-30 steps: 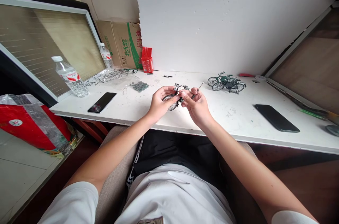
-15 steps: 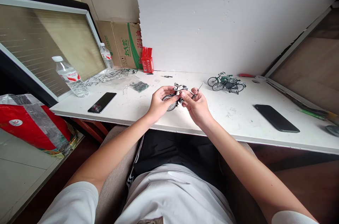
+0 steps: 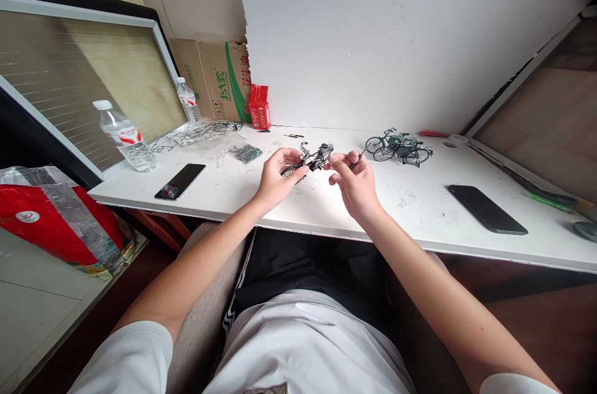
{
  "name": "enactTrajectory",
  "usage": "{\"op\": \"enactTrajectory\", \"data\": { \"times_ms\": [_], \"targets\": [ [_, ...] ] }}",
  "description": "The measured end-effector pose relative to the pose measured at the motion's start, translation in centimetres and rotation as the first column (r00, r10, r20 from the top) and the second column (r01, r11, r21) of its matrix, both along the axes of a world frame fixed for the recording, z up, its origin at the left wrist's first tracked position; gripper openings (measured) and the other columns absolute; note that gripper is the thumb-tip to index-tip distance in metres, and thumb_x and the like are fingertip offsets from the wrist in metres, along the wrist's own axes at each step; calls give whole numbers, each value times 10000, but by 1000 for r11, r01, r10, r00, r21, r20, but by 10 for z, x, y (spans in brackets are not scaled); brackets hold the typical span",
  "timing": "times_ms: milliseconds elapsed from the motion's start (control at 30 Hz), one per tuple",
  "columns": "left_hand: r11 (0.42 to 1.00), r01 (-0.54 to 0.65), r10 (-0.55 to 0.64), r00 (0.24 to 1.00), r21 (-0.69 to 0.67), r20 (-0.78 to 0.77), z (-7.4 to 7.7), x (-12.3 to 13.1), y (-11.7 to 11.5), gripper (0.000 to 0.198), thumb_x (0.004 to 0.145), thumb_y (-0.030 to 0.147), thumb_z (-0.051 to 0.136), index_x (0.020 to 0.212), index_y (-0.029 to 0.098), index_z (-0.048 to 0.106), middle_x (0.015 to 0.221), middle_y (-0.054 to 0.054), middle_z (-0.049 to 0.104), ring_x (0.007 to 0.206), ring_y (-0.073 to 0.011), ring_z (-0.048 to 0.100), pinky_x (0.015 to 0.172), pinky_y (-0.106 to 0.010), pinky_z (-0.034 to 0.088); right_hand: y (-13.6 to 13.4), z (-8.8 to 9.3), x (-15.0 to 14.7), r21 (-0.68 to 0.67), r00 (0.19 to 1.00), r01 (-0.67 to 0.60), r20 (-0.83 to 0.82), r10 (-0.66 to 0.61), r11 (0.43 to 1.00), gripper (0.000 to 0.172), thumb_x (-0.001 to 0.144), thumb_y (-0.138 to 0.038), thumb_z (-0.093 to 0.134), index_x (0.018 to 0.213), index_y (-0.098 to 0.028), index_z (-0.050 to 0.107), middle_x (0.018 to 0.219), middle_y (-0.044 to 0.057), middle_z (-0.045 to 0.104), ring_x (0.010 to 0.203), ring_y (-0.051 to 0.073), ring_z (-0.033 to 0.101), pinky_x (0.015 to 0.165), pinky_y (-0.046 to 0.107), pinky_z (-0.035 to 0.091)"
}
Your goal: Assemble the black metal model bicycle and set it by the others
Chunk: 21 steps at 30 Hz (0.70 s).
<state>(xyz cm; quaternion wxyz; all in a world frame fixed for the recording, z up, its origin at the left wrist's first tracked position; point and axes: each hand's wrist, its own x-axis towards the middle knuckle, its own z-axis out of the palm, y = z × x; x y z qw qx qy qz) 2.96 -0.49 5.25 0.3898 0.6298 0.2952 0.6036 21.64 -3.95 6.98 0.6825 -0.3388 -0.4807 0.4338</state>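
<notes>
My left hand (image 3: 276, 181) is closed on the front part of a small dark model bicycle (image 3: 321, 158), which is tilted above the white tabletop. A spoked front wheel shows beneath my left fingers, and the handlebar rises over them. My right hand (image 3: 357, 186) is closed around a thin dark tool with a narrow tip (image 3: 358, 160), tucked among its fingers. The thumb and forefinger of that hand are at the bicycle's rear end; whether they pinch a part there I cannot tell.
Two assembled model bicycles (image 3: 396, 148) stand behind my right hand. Phones lie left (image 3: 180, 181) and right (image 3: 487, 209). Part frames (image 3: 205, 133), a bag of green parts (image 3: 247, 153), a red box (image 3: 260, 107) and water bottles (image 3: 125, 136) are left and behind.
The model bicycle has been turned and tilted, so its rear now points up and right. My right hand has shifted slightly right, with the tool still in it.
</notes>
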Motion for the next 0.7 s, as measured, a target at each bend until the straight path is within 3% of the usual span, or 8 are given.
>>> {"op": "enactTrajectory", "data": {
  "times_ms": [300, 433, 600, 700],
  "targets": [
    [994, -32, 37, 998, 108, -49, -1, 2, -5, 337, 854, 390, 895, 1051, 210, 688, 1089, -76, 743, 1014, -200, 716, 964, -343, 572, -2, 13, 14, 177, 987, 43, 143, -69, 983, 685, 779, -527, 947, 907, -293, 316, 930, -27, 676, 672, 139, 650, 431, 242, 466],
    [979, -63, 81, 993, 194, -83, 1, 4, -13, 272, 887, 400, 866, 1022, 214, 721, 1040, -67, 754, 986, -203, 716, 961, -353, 567, -10, 18, 14, 251, 969, 39, 226, -98, 967, 636, 832, -526, 917, 909, -296, 329, 942, -1, 698, 709, 155, 664, 431, 242, 457],
    [939, -119, 164, 979, 322, -117, 3, 4, -19, 191, 921, 380, 828, 993, 226, 740, 1002, -64, 760, 988, -218, 711, 939, -368, 550, -16, 25, 17, 244, 950, -21, 307, -57, 969, 622, 827, -544, 918, 903, -293, 354, 958, 19, 732, 733, 168, 660, 500, 276, 522],
    [914, -114, 168, 980, 390, -109, 3, 4, -20, 130, 944, 339, 802, 998, 236, 744, 985, -55, 762, 964, -213, 708, 909, -366, 539, -15, 26, 18, 243, 945, -34, 324, -48, 969, 615, 825, -529, 924, 879, -290, 361, 942, 24, 727, 757, 175, 646, 490, 274, 497]
  ]
}}
